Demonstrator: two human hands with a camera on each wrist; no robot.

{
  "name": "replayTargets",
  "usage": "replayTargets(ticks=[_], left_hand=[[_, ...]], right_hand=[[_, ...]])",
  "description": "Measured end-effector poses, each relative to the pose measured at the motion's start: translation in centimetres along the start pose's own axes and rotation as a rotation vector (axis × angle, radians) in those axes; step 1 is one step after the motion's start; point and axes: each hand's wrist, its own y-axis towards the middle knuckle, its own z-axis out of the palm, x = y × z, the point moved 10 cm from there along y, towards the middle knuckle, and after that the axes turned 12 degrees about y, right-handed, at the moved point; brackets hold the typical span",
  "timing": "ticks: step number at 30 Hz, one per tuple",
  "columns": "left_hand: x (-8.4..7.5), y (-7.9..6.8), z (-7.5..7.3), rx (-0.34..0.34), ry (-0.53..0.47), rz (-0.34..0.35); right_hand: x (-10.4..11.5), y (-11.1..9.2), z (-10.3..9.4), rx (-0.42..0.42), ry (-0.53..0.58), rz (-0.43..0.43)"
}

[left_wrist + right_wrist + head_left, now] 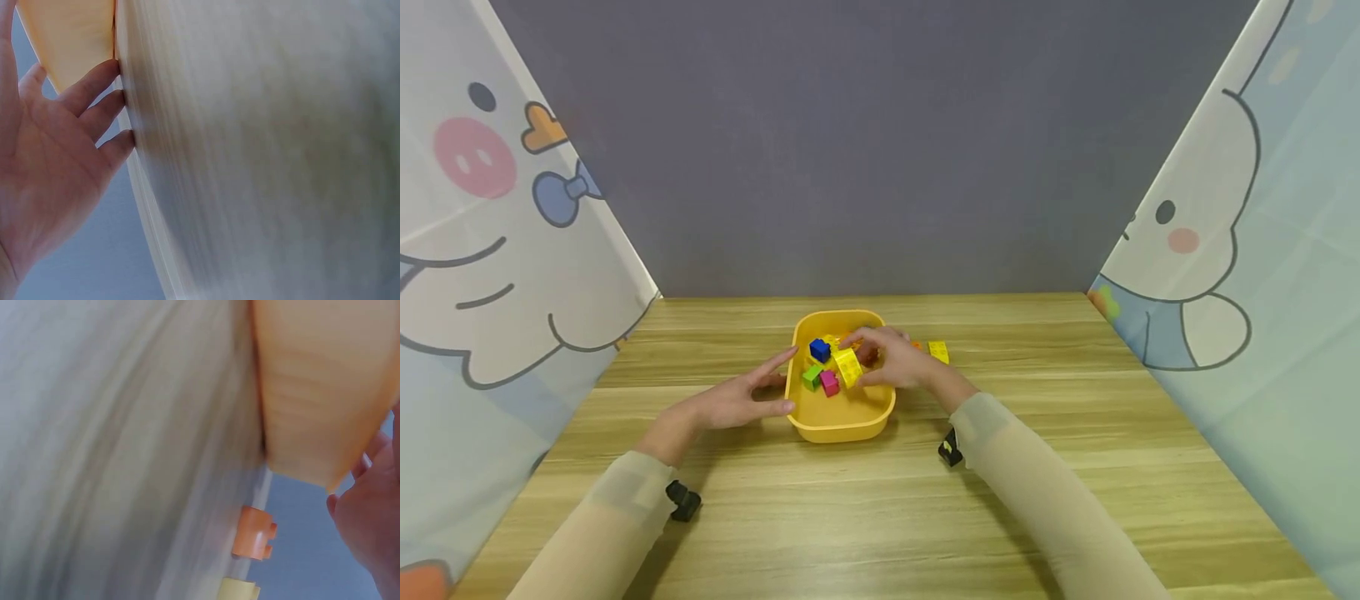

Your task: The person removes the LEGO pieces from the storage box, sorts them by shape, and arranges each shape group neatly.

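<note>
Counter [1075, 467]: carrying one yellow bin [839, 434] near its far edge. Left hand [737, 402]: spread fingers touching the bin. Right hand [895, 358] (the nearer): fingers pinching, at their left, a yellow brick [848, 367] over the bin, long axis slanting toward the counter's near edge.

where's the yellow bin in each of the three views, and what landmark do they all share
Head: yellow bin just left of and below centre, the left hand at its left side.
Left wrist: top left, cut off by the top edge.
Right wrist: upper right, cut off by the top edge.
Shared landmark: wooden tabletop, filling the right of the left-wrist view and the left of the right-wrist view.
</note>
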Motion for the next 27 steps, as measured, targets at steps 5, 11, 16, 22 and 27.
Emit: replayTargets(ticks=[5,11,16,22,27], left_hand=[[0.1,0.2,0.0,-0.002,-0.001,0.001],[0.1,0.2,0.0,-0.007,0.001,0.0],[0.2,0.2,0.0,-0.005,0.002,-0.008],[0.2,0.0,0.0,-0.005,0.004,-0.015],[0.2,0.0,0.0,-0.002,-0.006,-0.02]], right_hand=[[1.0,-1.0,-2.3,-0.09,0.125,-0.036],[0.9,-2.8,-5.2,-0.187,0.237,-0.06],[0.1,-4.5,-7.3,-0.227,0.308,-0.062],[-1.8,-6.9,-9.6,-0.267,0.338,0.004],[-3.4,-8.7,-11.2,-0.288,0.328,0.037]])
